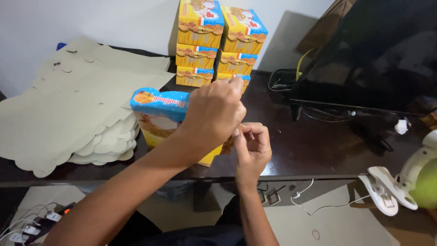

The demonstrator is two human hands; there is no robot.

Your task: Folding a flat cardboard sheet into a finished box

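In the middle of the frame a yellow and blue carton (157, 119) is held just above the dark surface (309, 146), its blue top panel tilted toward the camera. The left hand (214, 111) is curled over the carton's right end, fingers pinched together at a flap; the right hand (252, 146) is closed just below it, fingertips pinching the same end. This carton appears only partly closed. At upper centre six finished cartons (221, 43) are stacked in two columns against the wall. At left a pile of flat unfolded blanks (68, 109) is spread out, so much folding seems to be left.
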